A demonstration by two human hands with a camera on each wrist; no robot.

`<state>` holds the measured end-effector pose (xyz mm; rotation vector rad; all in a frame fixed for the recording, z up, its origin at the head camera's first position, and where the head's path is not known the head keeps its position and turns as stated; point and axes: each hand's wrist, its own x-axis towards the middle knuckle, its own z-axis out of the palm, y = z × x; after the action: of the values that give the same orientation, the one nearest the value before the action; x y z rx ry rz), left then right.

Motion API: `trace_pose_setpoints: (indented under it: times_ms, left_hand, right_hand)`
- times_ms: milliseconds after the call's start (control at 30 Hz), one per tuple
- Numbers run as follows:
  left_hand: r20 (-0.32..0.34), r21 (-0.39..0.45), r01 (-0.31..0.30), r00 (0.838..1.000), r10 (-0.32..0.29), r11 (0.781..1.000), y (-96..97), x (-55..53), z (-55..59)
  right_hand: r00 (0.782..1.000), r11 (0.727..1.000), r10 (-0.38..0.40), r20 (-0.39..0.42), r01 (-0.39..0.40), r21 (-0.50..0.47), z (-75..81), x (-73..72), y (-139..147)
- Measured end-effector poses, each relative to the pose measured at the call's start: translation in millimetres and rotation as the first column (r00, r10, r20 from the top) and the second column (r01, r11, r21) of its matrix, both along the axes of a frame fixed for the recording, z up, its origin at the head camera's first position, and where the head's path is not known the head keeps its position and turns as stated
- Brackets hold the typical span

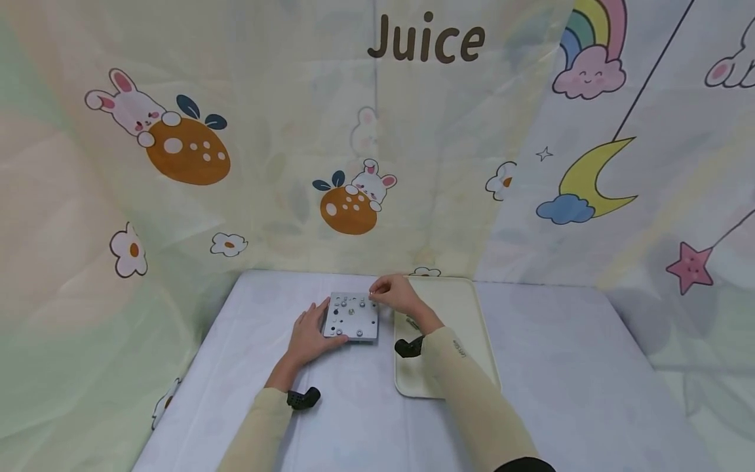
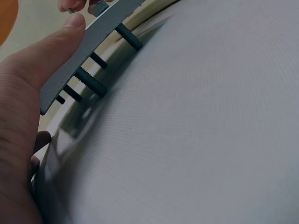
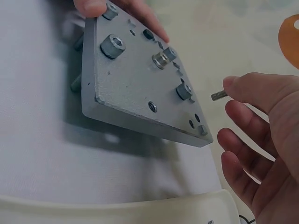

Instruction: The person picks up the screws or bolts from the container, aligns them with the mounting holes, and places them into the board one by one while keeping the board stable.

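Note:
A square grey metal plate (image 1: 354, 326) with several holes and socket-head screws (image 3: 113, 46) lies before me on the white-covered table. Threaded screw shanks (image 2: 90, 82) stick out of its underside. My left hand (image 1: 309, 337) grips the plate from the left, its thumb along the near edge and its fingers at the left side. Over the plate's far right corner is my right hand (image 1: 402, 296). Between thumb and index finger it pinches a small screw (image 3: 218, 95), threaded end pointing toward the plate, apart from it in the right wrist view. The screw's other end is hidden by the fingers.
A cream tray (image 1: 474, 328) lies right of the plate, partly under my right forearm. Small metal pieces (image 1: 411, 322) show in it beside the wrist. A printed cloth backdrop (image 1: 271, 131) rises behind the table (image 1: 554, 367).

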<state>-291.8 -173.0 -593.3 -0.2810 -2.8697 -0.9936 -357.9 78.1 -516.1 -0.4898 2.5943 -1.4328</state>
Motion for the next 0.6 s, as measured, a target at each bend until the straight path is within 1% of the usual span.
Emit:
trace_pose_setpoints:
  times_ms: [67, 200, 300, 367, 467, 600]
  left_hand:
    - [0.000, 0.010, -0.002, 1.000, 0.002, 1.000, -0.6, -0.6, 0.9]
    - [0.015, 0.021, -0.003, 1.000, 0.003, 1.000, -1.3, -1.1, 2.8]
    - [0.006, 0.021, -0.005, 1.000, 0.005, 1.000, -1.3, -1.1, 4.9]
    - [-0.002, 0.023, -0.011, 1.000, 0.011, 1.000, -1.1, -0.6, 5.7]
    - [0.011, 0.032, -0.017, 1.000, 0.017, 0.999, -0.4, 2.4, 6.6]
    - [0.027, 0.031, -0.023, 0.999, 0.022, 0.999, 1.6, 3.7, 7.0]
  right_hand:
    - [1.000, 1.000, -0.003, -0.008, 0.003, -0.002, -2.0, -0.6, -0.8]
    - [0.999, 0.999, -0.036, 0.000, 0.036, 0.005, -4.5, -1.0, -1.6]
    - [0.998, 0.998, -0.060, 0.005, 0.060, 0.006, -5.0, -1.6, -2.1]
    - [0.998, 0.998, -0.059, -0.006, 0.059, -0.001, -6.1, -2.8, -2.1]
    - [0.998, 0.998, -0.055, -0.011, 0.055, 0.005, -10.0, -4.4, -1.9]
    - [0.998, 0.998, -0.060, 0.009, 0.060, 0.031, -12.4, -5.4, -1.2]
